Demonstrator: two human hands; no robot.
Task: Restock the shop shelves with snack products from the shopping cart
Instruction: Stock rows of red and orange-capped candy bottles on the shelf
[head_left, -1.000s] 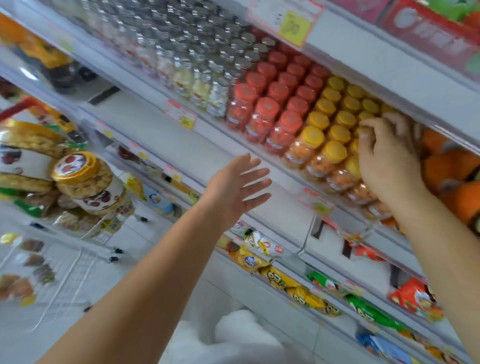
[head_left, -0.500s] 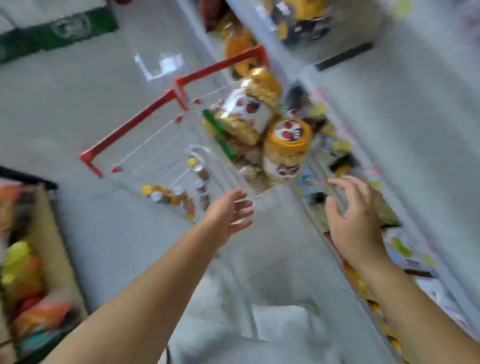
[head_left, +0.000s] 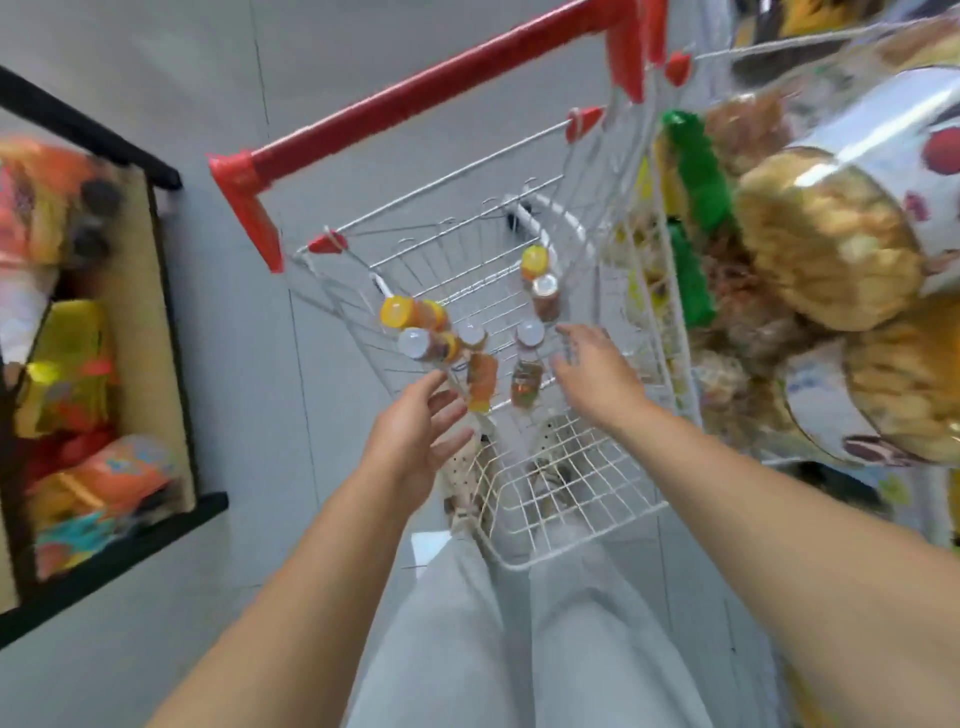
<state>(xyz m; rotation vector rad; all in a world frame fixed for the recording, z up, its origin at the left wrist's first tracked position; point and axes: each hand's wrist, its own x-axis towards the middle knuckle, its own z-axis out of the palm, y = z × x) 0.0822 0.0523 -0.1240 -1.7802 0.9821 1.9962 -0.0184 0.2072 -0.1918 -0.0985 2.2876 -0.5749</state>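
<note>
Down below, a white wire shopping cart (head_left: 571, 499) with a red handle bar stands on the grey floor (head_left: 260, 467) and fills the middle of the view, its near end just in front of the person's grey trousers (head_left: 519, 649). On the left a black-framed display bin (head_left: 166, 322) holds crumpled snack packets (head_left: 93, 478) in orange, yellow and red. To the right, past the cart's wire side, big clear jars (head_left: 831, 239) packed with round golden biscuits lie heaped together with green-edged packets (head_left: 696, 176); blur hides what carries them.

Inside the cart's basket a scatter of small jars (head_left: 544, 299) lies on the wire bottom towards the far end. Some have yellow lids (head_left: 397, 312) and some silver lids (head_left: 530, 332). Most are tipped over, in a cluster on the left and a row on the right.

Both arms reach into the basket from the near side. The left hand (head_left: 410, 441) hovers at the left cluster, its fingers (head_left: 447, 402) spread wide and holding nothing, their tips just beside an orange jar (head_left: 480, 382) lying on its side. The right hand (head_left: 597, 374) is likewise wide open and empty, palm down. Its fingers (head_left: 579, 338) are just beside the silver-lidded jars of the right row, and blur makes it impossible to say whether they touch.
</note>
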